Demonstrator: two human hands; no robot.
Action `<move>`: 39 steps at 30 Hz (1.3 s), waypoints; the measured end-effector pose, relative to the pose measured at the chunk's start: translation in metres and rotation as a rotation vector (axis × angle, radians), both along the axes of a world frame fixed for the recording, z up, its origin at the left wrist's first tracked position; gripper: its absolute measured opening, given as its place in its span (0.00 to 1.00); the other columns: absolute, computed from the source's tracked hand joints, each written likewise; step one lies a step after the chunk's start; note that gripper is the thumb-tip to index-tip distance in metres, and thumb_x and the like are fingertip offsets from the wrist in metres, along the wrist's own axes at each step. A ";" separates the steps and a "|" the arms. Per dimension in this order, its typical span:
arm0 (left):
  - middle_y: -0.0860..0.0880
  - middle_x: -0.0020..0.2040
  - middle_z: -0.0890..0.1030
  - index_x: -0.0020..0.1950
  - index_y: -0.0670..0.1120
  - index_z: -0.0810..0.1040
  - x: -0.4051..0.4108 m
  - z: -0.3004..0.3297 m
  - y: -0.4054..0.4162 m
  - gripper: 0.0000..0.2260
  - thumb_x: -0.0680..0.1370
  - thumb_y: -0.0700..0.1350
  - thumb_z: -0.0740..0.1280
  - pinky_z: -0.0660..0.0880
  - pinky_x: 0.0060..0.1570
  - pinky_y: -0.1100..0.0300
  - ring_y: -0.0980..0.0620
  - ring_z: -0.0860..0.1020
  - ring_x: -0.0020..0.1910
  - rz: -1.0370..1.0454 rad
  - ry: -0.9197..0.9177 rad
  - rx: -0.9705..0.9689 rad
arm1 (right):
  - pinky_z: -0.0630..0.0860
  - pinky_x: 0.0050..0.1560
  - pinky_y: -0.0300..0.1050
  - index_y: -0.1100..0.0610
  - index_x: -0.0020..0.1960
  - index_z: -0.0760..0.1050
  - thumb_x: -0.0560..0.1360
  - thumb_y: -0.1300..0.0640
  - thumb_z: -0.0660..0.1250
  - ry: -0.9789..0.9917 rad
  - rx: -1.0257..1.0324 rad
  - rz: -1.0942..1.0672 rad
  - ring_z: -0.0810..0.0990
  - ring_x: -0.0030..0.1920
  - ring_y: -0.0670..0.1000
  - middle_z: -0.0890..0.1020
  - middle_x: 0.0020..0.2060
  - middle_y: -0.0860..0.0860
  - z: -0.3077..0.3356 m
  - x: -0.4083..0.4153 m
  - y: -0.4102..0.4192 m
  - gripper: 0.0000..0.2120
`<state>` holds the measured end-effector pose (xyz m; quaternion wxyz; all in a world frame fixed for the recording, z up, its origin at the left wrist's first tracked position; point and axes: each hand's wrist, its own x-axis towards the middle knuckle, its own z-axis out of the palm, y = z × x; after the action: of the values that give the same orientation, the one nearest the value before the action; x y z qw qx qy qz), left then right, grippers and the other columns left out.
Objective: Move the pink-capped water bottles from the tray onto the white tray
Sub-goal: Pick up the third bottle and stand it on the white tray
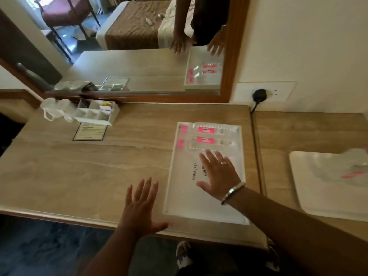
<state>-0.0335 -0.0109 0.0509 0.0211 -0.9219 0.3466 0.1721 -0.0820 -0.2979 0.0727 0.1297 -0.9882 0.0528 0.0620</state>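
Plainly, the left hand (139, 204) hovers flat over the beige stone-patterned counter (79, 166), its fingers (142, 188) spread and holding nothing. Just right of it, the right hand (219, 176) is over the clear acrylic tray (179, 196), fingers (209, 158) splayed, empty, tips near the two clear pink-capped water bottles (207, 140) lying on their sides at the tray's far end. Far right sits the white square tray (308, 186), with what looks like a bottle already on it, blurred. Lying round bottles may roll under a loose reach; the gap between counters could catch one dragged across.
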 end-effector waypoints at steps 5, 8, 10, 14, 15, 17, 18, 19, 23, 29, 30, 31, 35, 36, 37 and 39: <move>0.42 0.80 0.40 0.81 0.48 0.40 0.040 -0.016 0.031 0.61 0.62 0.85 0.54 0.34 0.73 0.37 0.38 0.39 0.78 -0.121 0.048 -0.032 | 0.53 0.72 0.60 0.54 0.76 0.46 0.71 0.41 0.65 0.055 -0.225 0.043 0.51 0.75 0.62 0.51 0.77 0.57 -0.012 0.071 0.025 0.43; 0.44 0.78 0.31 0.78 0.50 0.29 0.056 -0.034 0.033 0.60 0.62 0.85 0.53 0.32 0.73 0.35 0.41 0.29 0.76 -0.128 0.078 -0.043 | 0.57 0.70 0.62 0.55 0.75 0.50 0.72 0.45 0.66 0.092 -0.363 0.031 0.56 0.74 0.63 0.56 0.76 0.59 -0.015 0.094 0.033 0.39; 0.44 0.78 0.29 0.77 0.52 0.28 0.061 -0.045 0.032 0.59 0.63 0.84 0.54 0.30 0.72 0.34 0.43 0.27 0.75 -0.153 0.092 -0.070 | 0.62 0.66 0.61 0.57 0.71 0.58 0.71 0.49 0.67 0.059 -0.441 0.011 0.67 0.67 0.63 0.67 0.69 0.60 -0.013 0.105 0.035 0.33; 0.44 0.80 0.35 0.80 0.54 0.35 0.064 -0.054 0.035 0.57 0.64 0.83 0.57 0.32 0.71 0.32 0.43 0.32 0.77 -0.159 0.106 -0.169 | 0.70 0.53 0.54 0.59 0.56 0.74 0.74 0.51 0.61 0.031 -0.472 -0.017 0.74 0.52 0.60 0.74 0.53 0.58 -0.007 0.130 0.045 0.15; 0.44 0.80 0.36 0.80 0.54 0.36 0.064 -0.055 0.036 0.57 0.64 0.82 0.58 0.34 0.72 0.31 0.43 0.32 0.77 -0.156 0.101 -0.176 | 0.71 0.51 0.53 0.59 0.54 0.77 0.74 0.53 0.61 0.039 -0.456 -0.045 0.74 0.52 0.60 0.74 0.53 0.58 -0.007 0.132 0.047 0.13; 0.44 0.81 0.37 0.81 0.53 0.38 0.064 -0.056 0.037 0.57 0.64 0.82 0.58 0.36 0.72 0.30 0.43 0.33 0.77 -0.146 0.100 -0.185 | 0.71 0.51 0.53 0.58 0.51 0.79 0.74 0.54 0.61 0.031 -0.381 -0.098 0.73 0.55 0.61 0.74 0.57 0.58 -0.009 0.126 0.050 0.13; 0.43 0.81 0.38 0.81 0.53 0.39 0.064 -0.057 0.037 0.57 0.64 0.82 0.59 0.38 0.72 0.29 0.42 0.34 0.78 -0.148 0.104 -0.186 | 0.71 0.52 0.54 0.58 0.51 0.80 0.74 0.53 0.62 0.021 -0.348 -0.095 0.73 0.57 0.61 0.74 0.60 0.58 -0.009 0.120 0.051 0.12; 0.43 0.81 0.39 0.81 0.53 0.39 0.064 -0.057 0.037 0.57 0.64 0.82 0.59 0.38 0.72 0.28 0.42 0.34 0.78 -0.151 0.109 -0.181 | 0.71 0.53 0.54 0.57 0.50 0.80 0.73 0.53 0.63 0.007 -0.331 -0.074 0.73 0.57 0.61 0.74 0.62 0.57 -0.007 0.113 0.051 0.12; 0.43 0.81 0.38 0.80 0.53 0.37 0.065 -0.058 0.038 0.57 0.63 0.82 0.58 0.37 0.72 0.30 0.41 0.34 0.78 -0.153 0.098 -0.154 | 0.74 0.48 0.54 0.57 0.47 0.80 0.68 0.51 0.69 -0.208 -0.204 -0.148 0.77 0.53 0.61 0.78 0.58 0.56 0.017 0.086 0.053 0.11; 0.42 0.81 0.39 0.81 0.53 0.40 0.064 -0.060 0.038 0.57 0.64 0.81 0.59 0.39 0.73 0.30 0.40 0.37 0.78 -0.154 0.076 -0.172 | 0.70 0.47 0.44 0.56 0.51 0.75 0.66 0.49 0.75 -0.606 0.273 -0.530 0.76 0.48 0.52 0.80 0.48 0.53 0.057 0.045 0.039 0.19; 0.42 0.81 0.40 0.81 0.53 0.41 0.065 -0.061 0.038 0.57 0.64 0.81 0.60 0.40 0.73 0.30 0.40 0.38 0.79 -0.153 0.073 -0.173 | 0.70 0.45 0.44 0.55 0.51 0.74 0.66 0.48 0.75 -0.621 0.335 -0.585 0.76 0.47 0.51 0.80 0.46 0.51 0.059 0.039 0.037 0.19; 0.42 0.81 0.41 0.81 0.54 0.41 0.065 -0.061 0.038 0.57 0.64 0.81 0.61 0.41 0.73 0.29 0.40 0.38 0.79 -0.152 0.069 -0.171 | 0.70 0.44 0.44 0.54 0.51 0.73 0.66 0.47 0.75 -0.628 0.382 -0.625 0.76 0.46 0.51 0.79 0.45 0.50 0.060 0.035 0.035 0.19; 0.43 0.81 0.41 0.81 0.55 0.40 0.063 -0.059 0.037 0.57 0.63 0.81 0.61 0.40 0.73 0.30 0.40 0.39 0.79 -0.148 0.071 -0.152 | 0.74 0.45 0.47 0.55 0.51 0.73 0.66 0.45 0.75 -0.632 0.456 -0.712 0.78 0.46 0.54 0.79 0.45 0.52 0.060 0.022 0.022 0.21; 0.43 0.81 0.40 0.81 0.55 0.39 0.063 -0.059 0.037 0.57 0.64 0.81 0.61 0.39 0.73 0.31 0.40 0.38 0.79 -0.148 0.064 -0.150 | 0.75 0.46 0.47 0.55 0.51 0.73 0.66 0.45 0.75 -0.634 0.471 -0.728 0.79 0.47 0.54 0.80 0.45 0.52 0.062 0.019 0.017 0.21; 0.43 0.81 0.41 0.81 0.56 0.39 0.063 -0.058 0.037 0.56 0.64 0.81 0.61 0.39 0.73 0.32 0.40 0.38 0.79 -0.147 0.062 -0.146 | 0.76 0.47 0.47 0.55 0.51 0.73 0.65 0.45 0.75 -0.630 0.487 -0.737 0.79 0.47 0.54 0.80 0.46 0.52 0.063 0.015 0.012 0.21; 0.43 0.81 0.40 0.80 0.55 0.39 0.062 -0.056 0.036 0.56 0.64 0.81 0.61 0.39 0.73 0.32 0.40 0.38 0.79 -0.147 0.056 -0.123 | 0.77 0.45 0.45 0.55 0.50 0.74 0.64 0.45 0.76 -0.631 0.500 -0.749 0.80 0.46 0.52 0.81 0.45 0.50 0.067 0.003 0.003 0.21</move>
<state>0.0288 0.0255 -0.0052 -0.0323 -0.8884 0.4236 0.1741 -0.0791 -0.2947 0.1396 0.3834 -0.8115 0.3433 -0.2769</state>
